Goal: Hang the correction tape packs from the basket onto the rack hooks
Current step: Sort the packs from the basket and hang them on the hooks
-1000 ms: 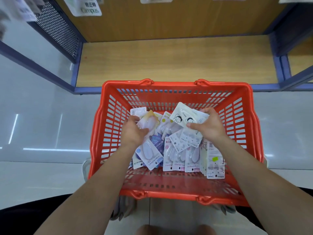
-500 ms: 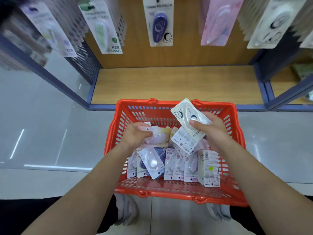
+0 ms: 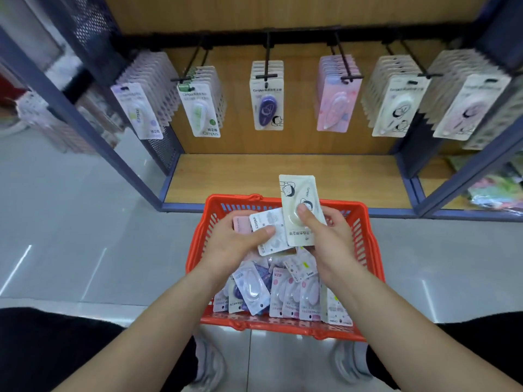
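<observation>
A red plastic basket (image 3: 198, 247) stands on the floor below me with several correction tape packs (image 3: 280, 295) lying in it. My right hand (image 3: 328, 236) holds a cream pack with a cartoon figure (image 3: 297, 199) upside down above the basket, thumb on its blister. My left hand (image 3: 232, 244) grips a white pack (image 3: 268, 227) and a pink pack (image 3: 242, 223) beside it. The rack hooks (image 3: 267, 52) jut from a black bar above, each carrying a row of hung packs.
A wooden shelf floor (image 3: 283, 176) lies under the hooks, framed by blue metal posts (image 3: 85, 131). A black mesh side panel (image 3: 93, 29) is at upper left. Glossy grey floor tiles surround the basket. My shoes (image 3: 209, 363) show below it.
My view has tilted up, bringing the rack hooks and hung packs into sight. Both hands have lifted their packs out of the basket, and the cream pack now stands more upright.
</observation>
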{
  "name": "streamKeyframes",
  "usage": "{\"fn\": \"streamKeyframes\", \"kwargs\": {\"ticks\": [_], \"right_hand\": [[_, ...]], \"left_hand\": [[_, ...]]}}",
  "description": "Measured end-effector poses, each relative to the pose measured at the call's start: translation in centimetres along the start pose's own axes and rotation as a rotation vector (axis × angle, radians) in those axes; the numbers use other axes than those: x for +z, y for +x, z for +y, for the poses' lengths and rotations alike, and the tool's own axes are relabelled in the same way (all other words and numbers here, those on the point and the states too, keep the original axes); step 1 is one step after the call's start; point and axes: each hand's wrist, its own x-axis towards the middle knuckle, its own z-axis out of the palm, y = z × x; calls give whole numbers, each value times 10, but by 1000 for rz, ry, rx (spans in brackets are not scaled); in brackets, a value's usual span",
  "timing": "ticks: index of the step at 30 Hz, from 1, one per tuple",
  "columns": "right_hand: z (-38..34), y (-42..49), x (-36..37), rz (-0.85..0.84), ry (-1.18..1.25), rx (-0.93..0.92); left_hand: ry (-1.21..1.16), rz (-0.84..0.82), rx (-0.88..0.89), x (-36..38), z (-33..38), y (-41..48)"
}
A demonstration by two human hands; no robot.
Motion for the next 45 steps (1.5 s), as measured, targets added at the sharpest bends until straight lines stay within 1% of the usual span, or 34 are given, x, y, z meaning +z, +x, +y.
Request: {"fn": "streamKeyframes", "kwargs": {"ticks": [2,5,7,9,13,18,21,24,28,30,33,38,45], "right_hand": [[-1,-8,-2,-36,-99,-32],[-11,-13,-16,-162,-317,-70],[-22,-13,-29,-257,-457,-98],[-31,-11,-40,-306,-535,-138],[-42,-7,-49,-331,-613,-214],[-44,-4,-55,-376,-631,-232],[-42,0,-54,-357,-689,-282],[-46,4,-53,-341,-683,-291],[-51,7,-50,-516,-707,-189],[-48,8,-49,-579,-705,-122],[-39,10,-47,-604,-679,-76],[-26,16,-44,-525,-572,-84],[-7,26,-43,-335,-350,-31]], "left_hand": [[10,17,-9,-1,2,-3],[50,30,-8,-10,6,-1],[77,11,-9,-15,8,0],[102,-16,-6,-15,10,0],[188,-87,2,-11,11,2],[270,-175,-30,-12,12,4],[320,-212,-35,-15,11,8],[340,-242,-52,-17,9,11],[310,-262,-70,-14,8,11],[258,-232,-69,-11,8,13],[197,-161,-52,-9,9,15],[58,-83,-98,-6,6,17],[-60,-115,-95,-9,8,23]]}}
